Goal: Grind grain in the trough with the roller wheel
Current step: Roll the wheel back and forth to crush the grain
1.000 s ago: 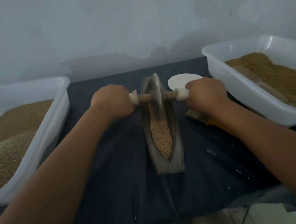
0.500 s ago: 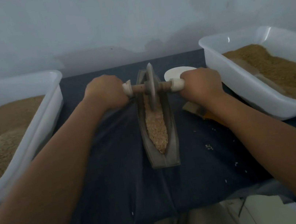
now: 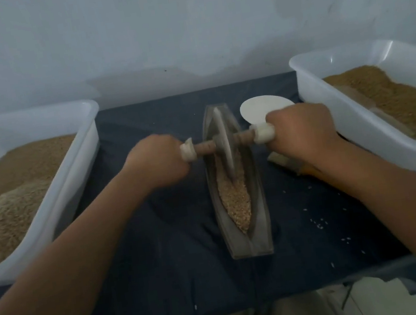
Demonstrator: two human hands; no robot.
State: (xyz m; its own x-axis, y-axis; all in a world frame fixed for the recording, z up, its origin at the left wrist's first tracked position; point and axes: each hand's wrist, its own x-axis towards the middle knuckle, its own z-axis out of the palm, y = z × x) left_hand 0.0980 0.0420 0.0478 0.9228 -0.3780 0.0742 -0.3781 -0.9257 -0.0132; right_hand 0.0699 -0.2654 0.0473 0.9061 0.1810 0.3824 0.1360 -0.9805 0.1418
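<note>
**Roller wheel drawn back from the far tip of the trough**

Head view. The grey boat-shaped trough (image 3: 251, 245) lies mid-way across the dark blue cloth (image 3: 160, 245) that covers the worktop. Its long axis runs near to far, with one end toward the person and the other toward the wall. The grey disc-shaped roller wheel (image 3: 223, 141) stands on edge in the far half of the channel, its plane along the trough. Its wooden axle (image 3: 205, 147), capped pale at both ends, crosses left to right, the left end slightly nearer. The left hand (image 3: 157, 162) is clenched round the left grip and the right hand (image 3: 303, 132) round the right grip.

Half a second ago the wheel sat against the far tip. It has since come a little toward the near side, and both hands are motion-blurred. This is judged to be the start of a return stroke.

The tan grain (image 3: 236, 201) fills the near half of the channel and looks coarse, so the grinding is judged far from done.

A left white plastic tub (image 3: 74, 172) and a right white plastic tub (image 3: 331, 122), both holding grain, flank the trough. A white round plate (image 3: 261, 108) lies just beyond the right hand. Loose kernels (image 3: 319, 224) dot the cloth to the right.
</note>
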